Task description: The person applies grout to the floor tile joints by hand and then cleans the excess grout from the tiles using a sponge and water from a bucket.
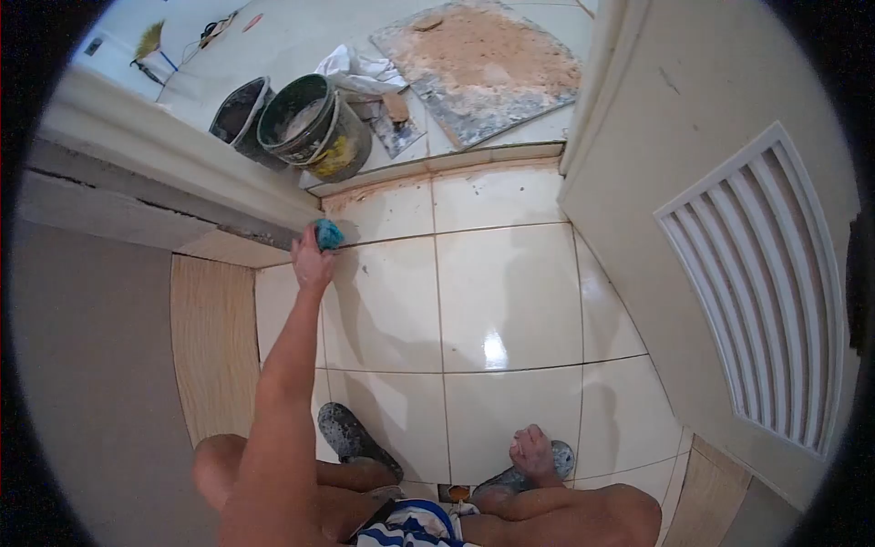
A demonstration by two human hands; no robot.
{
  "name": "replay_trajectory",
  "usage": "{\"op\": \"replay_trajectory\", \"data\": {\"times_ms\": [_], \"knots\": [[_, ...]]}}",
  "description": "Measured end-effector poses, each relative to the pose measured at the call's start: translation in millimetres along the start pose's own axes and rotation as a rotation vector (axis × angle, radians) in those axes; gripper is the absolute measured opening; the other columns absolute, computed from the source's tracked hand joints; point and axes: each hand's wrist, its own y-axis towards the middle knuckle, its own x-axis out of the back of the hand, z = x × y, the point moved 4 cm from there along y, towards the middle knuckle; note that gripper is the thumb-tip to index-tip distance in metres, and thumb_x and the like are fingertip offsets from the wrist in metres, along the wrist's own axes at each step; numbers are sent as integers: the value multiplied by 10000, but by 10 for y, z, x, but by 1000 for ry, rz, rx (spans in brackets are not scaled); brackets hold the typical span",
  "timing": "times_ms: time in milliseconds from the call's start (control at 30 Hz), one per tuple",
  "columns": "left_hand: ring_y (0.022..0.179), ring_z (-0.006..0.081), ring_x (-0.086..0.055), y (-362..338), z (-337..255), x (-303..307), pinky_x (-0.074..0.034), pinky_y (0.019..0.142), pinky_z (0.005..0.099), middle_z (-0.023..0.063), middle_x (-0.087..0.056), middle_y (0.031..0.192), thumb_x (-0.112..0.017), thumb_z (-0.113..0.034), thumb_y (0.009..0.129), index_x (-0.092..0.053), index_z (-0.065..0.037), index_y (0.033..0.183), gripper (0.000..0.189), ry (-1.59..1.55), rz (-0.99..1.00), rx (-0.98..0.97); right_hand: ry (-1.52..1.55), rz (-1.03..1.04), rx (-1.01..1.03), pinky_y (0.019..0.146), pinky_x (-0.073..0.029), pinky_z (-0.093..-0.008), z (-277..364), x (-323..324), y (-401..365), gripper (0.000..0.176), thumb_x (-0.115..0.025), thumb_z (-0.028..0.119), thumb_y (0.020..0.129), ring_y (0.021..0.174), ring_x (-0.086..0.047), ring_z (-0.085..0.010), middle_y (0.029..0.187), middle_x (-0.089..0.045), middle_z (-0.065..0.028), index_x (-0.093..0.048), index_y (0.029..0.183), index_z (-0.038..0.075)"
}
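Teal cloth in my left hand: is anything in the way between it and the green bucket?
Yes, the raised sill runs between the cloth and the bucket, and the door frame is close on the left. Nothing else visible is in the way.

The left arm (284, 383) is stretching up from the lower left, the left hand (313, 263) curling its fingers left of centre; the right hand (532, 451) is bunching its fingers low, right of centre.

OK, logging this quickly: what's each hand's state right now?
Left hand: closed on a teal rag.
Right hand: fingers curled; can't tell whether it's shut or holding anything.
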Motion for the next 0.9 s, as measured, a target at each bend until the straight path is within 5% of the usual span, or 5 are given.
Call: {"op": "replay_trajectory", "data": {"times_ms": [233, 633, 800, 867, 900], "knots": [[1080, 425, -520, -271, 388, -723, -407, 951, 484, 284, -569, 1181, -585, -150, 776, -319, -38, 1301, 599, -60, 29, 649, 22, 49, 7, 654, -479, -497, 20, -23, 19, 234, -590, 218, 818, 738, -549, -380, 843, -502, -171, -576, 931, 13], [1052, 372, -493, -431, -1820, -1069, -366, 922, 499, 240, -582, 1060, -599, -151, 771, -401, -17, 1209, 499, -212, -23, 535, -109, 103, 96, 595, -461, -470, 91, -58, 90, 160, -507, 169, 872, 694, -535, -356, 808, -495, -163, -559, 899, 20], [1007, 342, -493, -491, -1373, -825, -397, 880, 445, 182, -563, 1046, -545, -88, 760, -466, -79, 1153, 401, -660, -42, 246, -65, 85, -14, 595, -460, -477, 20, -64, 62, 140, -515, 159, 869, 712, -545, -355, 825, -503, -158, -560, 900, 31], [927, 350, -540, -425, -652, -866, -420, 842, 437, 175, -577, 942, -575, -61, 738, -495, -35, 1053, 326, -706, -355, 320, -79, 83, -16, 596, -462, -480, 74, -29, 105, 133, -520, 156, 863, 711, -545, -356, 829, -503, -159, -556, 895, 32], [859, 330, -579, -387, -422, -584, -477, 782, 443, 192, -551, 1011, -574, -105, 769, -476, -28, 1155, 406, -804, -163, 542, -95, 88, -10, 596, -464, -483, 88, -22, 95, 127, -524, 152, 858, 711, -544, -356, 833, -503, -159, -552, 889, 33]]}}
